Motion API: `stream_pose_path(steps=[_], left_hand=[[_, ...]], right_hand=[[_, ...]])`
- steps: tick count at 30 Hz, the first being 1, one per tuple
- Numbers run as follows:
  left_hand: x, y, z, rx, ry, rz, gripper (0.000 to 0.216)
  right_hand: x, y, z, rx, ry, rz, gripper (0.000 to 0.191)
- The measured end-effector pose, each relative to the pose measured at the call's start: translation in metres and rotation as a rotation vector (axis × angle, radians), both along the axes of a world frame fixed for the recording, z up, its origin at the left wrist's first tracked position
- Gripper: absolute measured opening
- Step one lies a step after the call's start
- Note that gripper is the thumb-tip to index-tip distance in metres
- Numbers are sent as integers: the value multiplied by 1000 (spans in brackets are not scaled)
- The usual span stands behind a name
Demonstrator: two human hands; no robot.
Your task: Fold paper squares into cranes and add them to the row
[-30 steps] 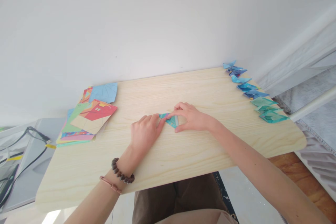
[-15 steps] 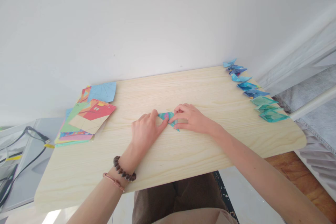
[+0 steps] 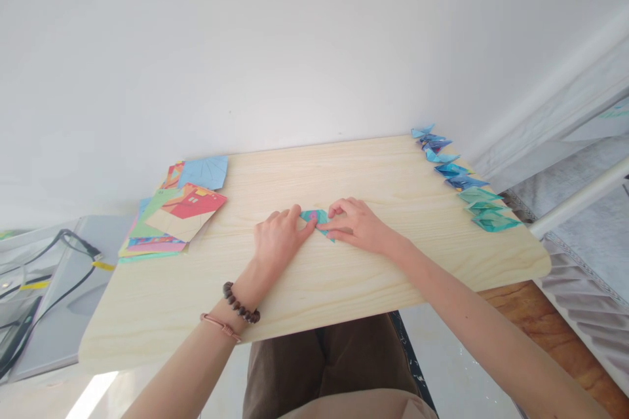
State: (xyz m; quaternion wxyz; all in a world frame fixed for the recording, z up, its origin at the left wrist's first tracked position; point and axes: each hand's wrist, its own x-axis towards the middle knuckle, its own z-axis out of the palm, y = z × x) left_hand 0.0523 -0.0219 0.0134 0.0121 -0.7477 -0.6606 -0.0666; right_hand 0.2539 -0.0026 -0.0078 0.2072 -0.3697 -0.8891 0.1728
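A small folded sheet of origami paper (image 3: 321, 216), teal with a pink patch, lies on the wooden table between my hands. My left hand (image 3: 278, 236) grips its left end, thumb on top, with the other fingers curled at the far edge. From the right, my right hand (image 3: 361, 227) has its thumb and index finger on the paper's right side, the fingertips close to my left thumb. The fingers hide part of the paper, and its exact folds are too small to make out.
Colourful paper sheets (image 3: 189, 213) are piled at the table's left edge. Several folded blue and green paper pieces (image 3: 462, 182) stand in a row along the right edge. Black cables (image 3: 63, 245) lie on a grey surface at far left. A white wall (image 3: 314, 46) rises behind the table (image 3: 275, 170).
The camera view has shifted slightly, so the table's two sides appear closer in. Both hands keep nearly the same hold on the folded paper, with the right fingers moved only a little.
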Motion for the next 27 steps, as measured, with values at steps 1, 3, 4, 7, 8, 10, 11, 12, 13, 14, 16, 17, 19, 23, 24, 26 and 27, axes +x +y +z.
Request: stream_pose_path(steps=[1, 3, 4, 7, 8, 10, 11, 12, 13, 14, 16, 17, 19, 23, 24, 26, 27], left_hand=[[0, 0, 0, -10, 3, -1, 41], [0, 0, 0, -23, 8, 2, 42], [1, 0, 0, -28, 9, 4, 43], [2, 0, 0, -30, 13, 8, 44], [2, 0, 0, -22, 13, 10, 44], [1, -1, -1, 4, 3, 10, 44], [0, -2, -2, 15, -7, 8, 44], [-1, -3, -2, 24, -19, 6, 43], [-2, -3, -3, 27, -33, 5, 42], [-4, -4, -4, 27, -49, 5, 40], [-8, -4, -5, 19, -93, 2, 36], [-9, -3, -6, 19, -126, -3, 34], [-13, -1, -6, 29, -215, -18, 32], [-21, 12, -7, 56, -400, 15, 37], [-22, 16, -7, 50, -442, 30, 38], [-24, 27, -7, 7, -557, 44, 40], [-24, 33, -7, -27, -639, 44, 42]], right_hand=[[0, -1, 1, 6, -6, -7, 26], [-1, -1, 2, 11, -22, -13, 24], [-2, -1, 2, 10, -30, -11, 23], [-3, 0, 3, -4, -35, -15, 21], [-3, 1, 3, -9, -24, -24, 22], [-5, 0, 2, -8, 12, -63, 23], [-6, -1, 1, -5, 31, -88, 25], [-8, -3, 0, 3, 48, -113, 27], [-11, -4, 0, 12, 61, -133, 30], [-13, -6, 0, 21, 70, -149, 34], [-18, -7, 0, 35, 77, -168, 37], [-20, -6, 1, 39, 74, -173, 35], [-23, -2, 3, 44, 51, -181, 28], [-24, 13, 8, 68, 4, -198, 20], [-24, 17, 9, 69, 13, -207, 19], [-26, 25, 11, 54, 57, -231, 18], [-28, 29, 12, 41, 88, -245, 18]])
